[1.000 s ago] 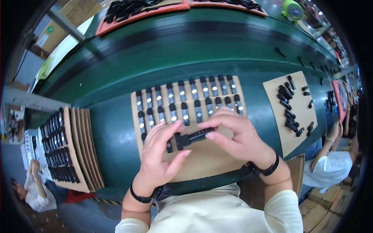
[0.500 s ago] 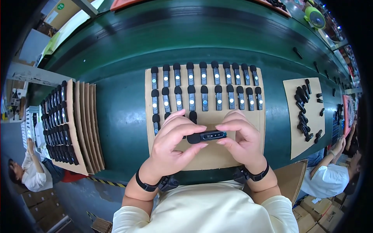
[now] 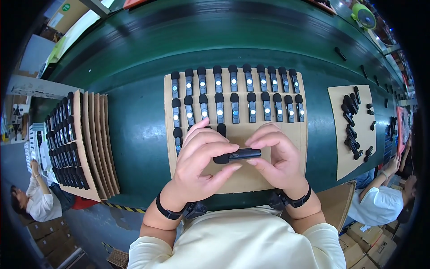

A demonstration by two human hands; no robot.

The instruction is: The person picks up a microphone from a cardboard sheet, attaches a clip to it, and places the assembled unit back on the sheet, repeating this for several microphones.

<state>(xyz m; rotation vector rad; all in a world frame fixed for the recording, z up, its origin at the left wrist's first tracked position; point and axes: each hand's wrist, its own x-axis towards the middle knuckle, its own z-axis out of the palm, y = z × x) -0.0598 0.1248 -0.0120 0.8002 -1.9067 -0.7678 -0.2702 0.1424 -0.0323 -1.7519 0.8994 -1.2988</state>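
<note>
A small black clip-on microphone (image 3: 245,154) with a foam cap lies level between my two hands, over a cardboard sheet (image 3: 237,181). My left hand (image 3: 195,163) pinches the foam-capped end. At the plain end, my right hand (image 3: 281,161) holds the body between thumb and forefinger. A narrow side with a small port faces up. Beyond my hands, two full rows of similar microphones (image 3: 235,108) lie on the sheet, foam caps pointing away from me. A third row begins at the left, partly covered by my left hand.
On the left, upright microphones line a board (image 3: 89,190) in front of several stacked cardboard sheets (image 3: 101,143). To the right, loose microphones (image 3: 350,130) lie on another cardboard piece (image 3: 347,166). Everything rests on a green worktable (image 3: 139,112). Other people sit at both sides.
The held microphone has been rolled about its length, so a different side with a port now faces up. Both hands stay nearly in place. The view has shifted slightly.
</note>
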